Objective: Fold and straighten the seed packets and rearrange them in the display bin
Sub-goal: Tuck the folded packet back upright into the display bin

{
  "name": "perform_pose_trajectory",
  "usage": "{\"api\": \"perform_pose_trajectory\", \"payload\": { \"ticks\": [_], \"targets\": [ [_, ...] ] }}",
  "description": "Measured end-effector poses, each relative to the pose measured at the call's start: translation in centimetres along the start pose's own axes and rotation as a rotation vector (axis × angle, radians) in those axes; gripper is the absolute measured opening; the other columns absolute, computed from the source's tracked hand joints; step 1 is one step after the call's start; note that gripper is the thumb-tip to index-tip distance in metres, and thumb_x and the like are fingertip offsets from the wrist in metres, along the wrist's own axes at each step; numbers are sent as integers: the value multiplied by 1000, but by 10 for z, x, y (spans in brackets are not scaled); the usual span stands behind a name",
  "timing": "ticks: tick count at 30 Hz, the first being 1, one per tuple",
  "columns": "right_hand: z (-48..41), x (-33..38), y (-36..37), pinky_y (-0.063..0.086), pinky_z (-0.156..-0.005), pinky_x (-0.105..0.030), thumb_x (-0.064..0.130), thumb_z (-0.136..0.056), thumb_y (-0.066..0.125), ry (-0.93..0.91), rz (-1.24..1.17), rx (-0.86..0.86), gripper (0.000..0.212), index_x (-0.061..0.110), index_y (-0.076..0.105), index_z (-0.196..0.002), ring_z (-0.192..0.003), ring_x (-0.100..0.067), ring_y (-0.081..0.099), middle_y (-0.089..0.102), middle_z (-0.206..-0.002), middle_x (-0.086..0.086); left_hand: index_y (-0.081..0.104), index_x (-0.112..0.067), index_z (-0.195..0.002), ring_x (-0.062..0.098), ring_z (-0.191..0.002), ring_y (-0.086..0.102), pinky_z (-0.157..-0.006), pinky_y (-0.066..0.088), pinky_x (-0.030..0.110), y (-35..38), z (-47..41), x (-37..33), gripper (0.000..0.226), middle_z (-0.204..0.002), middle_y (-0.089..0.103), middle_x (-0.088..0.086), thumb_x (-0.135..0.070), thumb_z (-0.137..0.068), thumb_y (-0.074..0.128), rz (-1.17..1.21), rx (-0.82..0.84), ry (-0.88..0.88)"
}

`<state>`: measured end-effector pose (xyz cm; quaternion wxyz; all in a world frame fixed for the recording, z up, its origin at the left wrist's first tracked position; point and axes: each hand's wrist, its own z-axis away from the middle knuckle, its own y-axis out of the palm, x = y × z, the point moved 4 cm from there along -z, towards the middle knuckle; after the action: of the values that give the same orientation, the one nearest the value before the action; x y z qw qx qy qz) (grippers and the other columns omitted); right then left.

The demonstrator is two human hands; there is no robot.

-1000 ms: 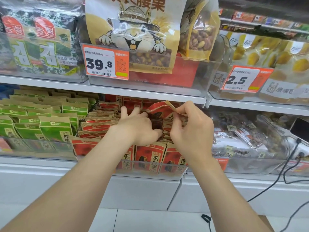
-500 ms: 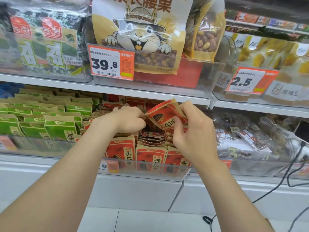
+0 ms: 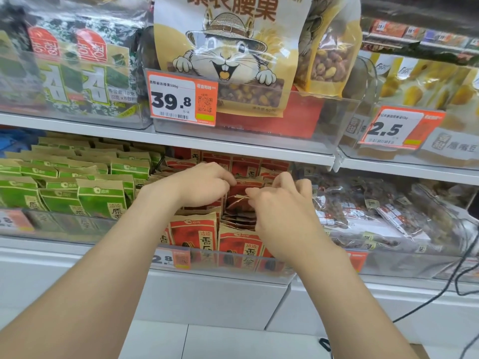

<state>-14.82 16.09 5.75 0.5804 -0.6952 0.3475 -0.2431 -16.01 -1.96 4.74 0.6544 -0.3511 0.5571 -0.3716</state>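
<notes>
Red seed packets (image 3: 193,233) stand in rows inside a clear display bin (image 3: 228,264) on the lower shelf. One red seed packet (image 3: 242,199) sits low in the middle row, between both hands. My right hand (image 3: 281,211) pinches its top edge from the right. Reaching in from the left, my left hand (image 3: 204,185) has its fingers curled down over the packet's left side and the row behind. The packet's lower part is hidden among the others.
Green seed packets (image 3: 101,198) fill the bin to the left. Clear bags of dark snacks (image 3: 368,216) lie to the right. The upper shelf (image 3: 233,146) with large nut bags and price tags hangs just above the hands. Black cables (image 3: 461,275) dangle at right.
The red packet, held up above the rows by my right hand, has come down into the middle row. Both hands have dropped lower into the bin and closer together.
</notes>
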Motion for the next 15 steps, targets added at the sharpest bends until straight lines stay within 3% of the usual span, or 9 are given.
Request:
{"api": "perform_pose_trajectory", "payload": {
  "ticks": [3, 5, 8, 10, 13, 15],
  "targets": [
    [-1, 12, -8, 27, -93, -48, 6, -93, 50, 86, 89, 29, 15, 20, 50, -98, -105, -29, 33, 47, -73, 1, 61, -18, -150, 20, -152, 42, -125, 31, 37, 2, -2, 5, 46, -161, 52, 1, -18, -109, 40, -6, -78, 30],
    [-3, 20, -12, 28, -93, -49, 4, -94, 44, 121, 84, 7, 15, 18, 46, -95, -110, -32, 38, 40, -71, -1, 64, -18, -147, 23, -150, 46, -124, 34, 40, 3, -3, 7, 46, -158, 57, 3, -15, -107, 41, -27, -126, 69],
    [-3, 30, -9, 28, -99, -51, 6, -97, 47, 94, 90, 97, 16, 22, 47, -95, -121, -35, 40, 59, -88, -6, 64, -15, -147, 25, -149, 48, -122, 36, 38, 5, -1, 8, 44, -155, 59, 5, -14, -108, 42, -38, -153, 97],
    [-6, 31, -4, 27, -102, -52, 9, -98, 52, 96, 110, 173, 15, 23, 45, -94, -125, -36, 39, 65, -101, -9, 71, -12, -136, 27, -138, 57, -116, 44, 40, 7, -2, 9, 38, -144, 67, 8, -18, -110, 43, -48, -180, 115],
    [-20, 20, 1, 25, -89, -47, 17, -103, 57, 70, 84, 97, 6, 21, 56, -98, -117, -31, 46, 58, -90, -1, 75, -8, -114, 29, -111, 66, -99, 53, 48, 8, -3, 11, 35, -113, 76, 10, -25, -112, 45, -68, -222, 136],
    [-30, 12, 4, 24, -86, -43, 20, -104, 62, 51, 39, 31, 11, 26, 70, -111, -111, -27, 57, 68, -96, 4, 75, -8, -109, 28, -105, 66, -96, 53, 49, 8, -4, 13, 36, -106, 76, 8, -27, -113, 45, -85, -244, 141]
  ]
}}
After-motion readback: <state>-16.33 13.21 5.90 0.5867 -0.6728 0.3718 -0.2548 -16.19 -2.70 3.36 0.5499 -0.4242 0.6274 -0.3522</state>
